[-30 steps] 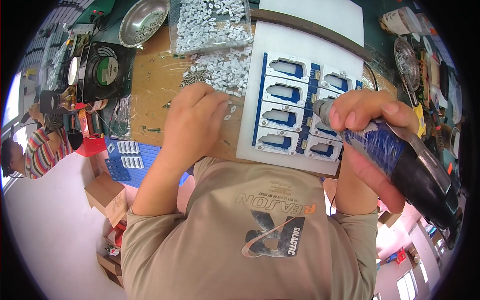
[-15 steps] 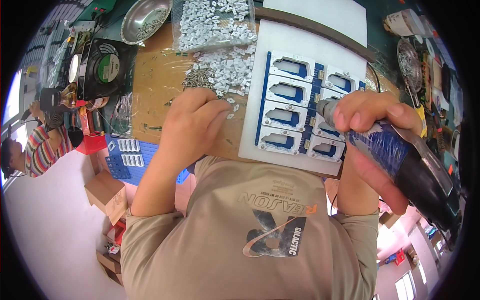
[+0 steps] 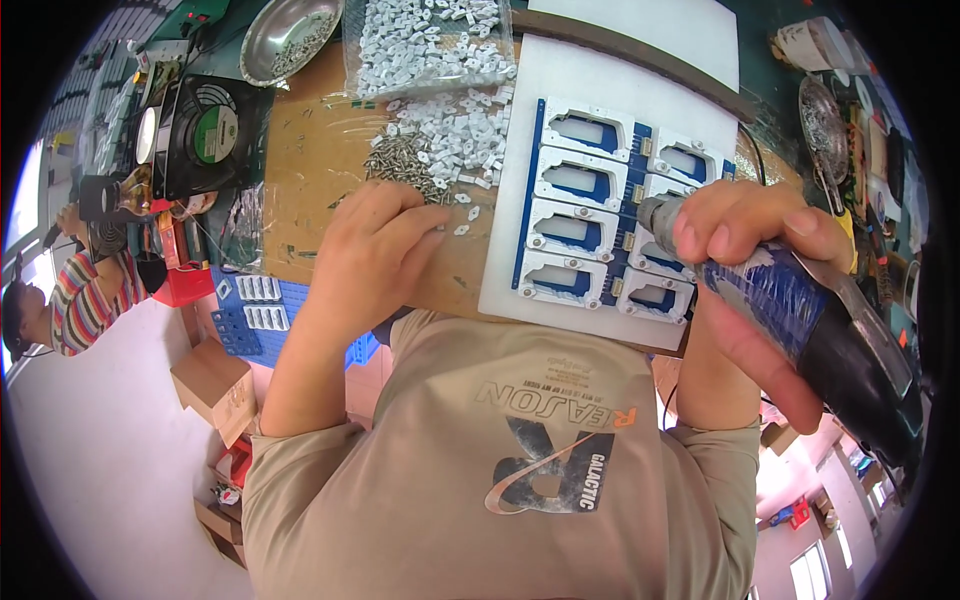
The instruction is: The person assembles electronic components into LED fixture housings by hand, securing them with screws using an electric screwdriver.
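My right hand (image 3: pixel 760 235) is wrapped round a power screwdriver (image 3: pixel 775 300) with a blue, film-wrapped body and black rear end. Its grey nose points left, over a blue circuit board (image 3: pixel 632 185) carrying white plastic frames (image 3: pixel 577 180) in two columns. Small screws show on several of the frames. At the near edge of a pile of small screws (image 3: pixel 400 160), my left hand (image 3: pixel 375 250) has its fingers curled and drawn together. Whatever is between those fingertips is too small to make out. White plastic clips (image 3: pixel 462 135) lie heaped beside the screws, a few loose near my fingertips.
Under the board lies a white foam sheet (image 3: pixel 500 270), with a dark bar (image 3: pixel 640 60) across its far part. A clear bag of clips (image 3: pixel 430 45) and a metal bowl (image 3: pixel 290 45) stand farther back. A black fan (image 3: pixel 210 135) is at left, near another person in a striped sleeve (image 3: pixel 90 300).
My left hand has drawn back slightly toward me from the screw pile, its fingers still together. My right hand and the screwdriver have shifted a little to the right.
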`<action>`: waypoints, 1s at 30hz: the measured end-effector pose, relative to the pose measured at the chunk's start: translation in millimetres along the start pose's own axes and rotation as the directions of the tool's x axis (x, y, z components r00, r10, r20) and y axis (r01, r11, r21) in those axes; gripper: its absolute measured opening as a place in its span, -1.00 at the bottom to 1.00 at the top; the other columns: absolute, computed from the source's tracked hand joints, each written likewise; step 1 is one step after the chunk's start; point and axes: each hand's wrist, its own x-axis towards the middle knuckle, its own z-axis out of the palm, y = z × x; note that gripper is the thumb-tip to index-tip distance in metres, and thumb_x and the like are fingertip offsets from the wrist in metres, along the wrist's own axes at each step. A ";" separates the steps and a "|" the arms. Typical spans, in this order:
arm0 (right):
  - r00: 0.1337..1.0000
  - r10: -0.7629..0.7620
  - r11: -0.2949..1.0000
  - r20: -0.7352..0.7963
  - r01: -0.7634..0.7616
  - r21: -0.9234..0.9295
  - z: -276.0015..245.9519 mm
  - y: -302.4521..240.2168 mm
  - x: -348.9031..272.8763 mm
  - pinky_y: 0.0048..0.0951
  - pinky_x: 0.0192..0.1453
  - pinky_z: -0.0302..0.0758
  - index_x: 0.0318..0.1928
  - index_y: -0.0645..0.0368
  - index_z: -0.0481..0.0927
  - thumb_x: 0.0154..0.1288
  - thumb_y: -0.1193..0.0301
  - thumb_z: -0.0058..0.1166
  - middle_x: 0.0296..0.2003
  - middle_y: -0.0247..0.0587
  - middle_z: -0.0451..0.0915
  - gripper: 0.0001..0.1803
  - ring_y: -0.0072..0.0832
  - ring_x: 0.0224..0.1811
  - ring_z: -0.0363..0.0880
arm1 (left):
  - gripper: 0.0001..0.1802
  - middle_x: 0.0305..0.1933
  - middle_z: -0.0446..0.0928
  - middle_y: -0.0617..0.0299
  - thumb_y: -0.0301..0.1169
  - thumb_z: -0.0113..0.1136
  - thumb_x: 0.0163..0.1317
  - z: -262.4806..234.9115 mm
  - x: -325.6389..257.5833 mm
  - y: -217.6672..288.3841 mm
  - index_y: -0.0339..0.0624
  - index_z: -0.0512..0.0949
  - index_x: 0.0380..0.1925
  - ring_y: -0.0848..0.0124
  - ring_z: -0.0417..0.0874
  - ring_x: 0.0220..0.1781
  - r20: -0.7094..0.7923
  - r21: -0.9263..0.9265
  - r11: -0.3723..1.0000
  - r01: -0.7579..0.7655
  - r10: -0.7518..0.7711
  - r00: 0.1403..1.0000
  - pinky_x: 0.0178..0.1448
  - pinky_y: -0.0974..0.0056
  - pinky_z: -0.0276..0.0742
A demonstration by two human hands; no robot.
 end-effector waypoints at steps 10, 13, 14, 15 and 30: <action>1.000 0.008 1.000 0.023 -0.008 0.000 -2.1 -0.5 -0.2 -0.17 -0.07 0.58 0.58 0.22 0.19 0.04 -0.54 0.29 0.01 -0.02 0.54 0.37 -0.18 -0.11 0.61 | -0.84 -0.22 0.59 0.20 -0.43 0.44 0.15 3.7 1.5 -4.6 -0.10 0.74 -0.25 0.14 0.65 -0.14 -0.006 -0.041 0.999 0.014 -0.015 1.000 -0.04 0.07 0.57; 1.000 0.010 1.000 0.028 -0.010 -0.013 -2.6 -1.2 0.2 -0.17 -0.06 0.58 0.58 0.23 0.19 0.04 -0.54 0.29 0.01 -0.03 0.54 0.37 -0.18 -0.10 0.61 | -0.85 -0.22 0.59 0.19 -0.44 0.43 0.14 2.7 8.0 -3.1 -0.10 0.73 -0.26 0.14 0.65 -0.15 -0.023 -0.065 0.998 0.004 -0.006 1.000 -0.07 0.06 0.57; 1.000 0.012 1.000 0.028 -0.011 -0.016 -2.5 -2.0 0.4 -0.17 -0.06 0.58 0.58 0.23 0.20 0.04 -0.54 0.29 0.01 -0.03 0.54 0.37 -0.18 -0.10 0.61 | -0.86 -0.22 0.59 0.19 -0.45 0.42 0.13 3.1 11.7 -1.8 -0.10 0.73 -0.27 0.14 0.65 -0.15 -0.042 -0.068 0.998 -0.015 0.012 0.999 -0.09 0.06 0.57; 1.000 0.012 1.000 0.028 -0.011 -0.018 -1.9 -2.8 0.6 -0.17 -0.06 0.58 0.58 0.23 0.20 0.04 -0.54 0.29 0.01 -0.03 0.54 0.37 -0.18 -0.10 0.61 | -0.86 -0.22 0.59 0.19 -0.45 0.42 0.13 4.9 15.3 -0.3 -0.10 0.73 -0.27 0.14 0.65 -0.15 -0.042 -0.068 0.998 -0.016 0.013 0.999 -0.09 0.06 0.57; 1.000 -0.002 0.999 0.004 0.003 -0.038 -2.8 -0.6 -0.3 -0.17 -0.10 0.59 0.56 0.22 0.22 0.02 -0.55 0.29 -0.02 -0.02 0.55 0.37 -0.19 -0.15 0.62 | -0.89 -0.26 0.57 0.22 -0.44 0.37 0.19 12.5 29.8 3.2 -0.11 0.72 -0.26 0.14 0.63 -0.14 -0.043 0.011 0.999 -0.043 0.044 0.998 -0.03 0.04 0.55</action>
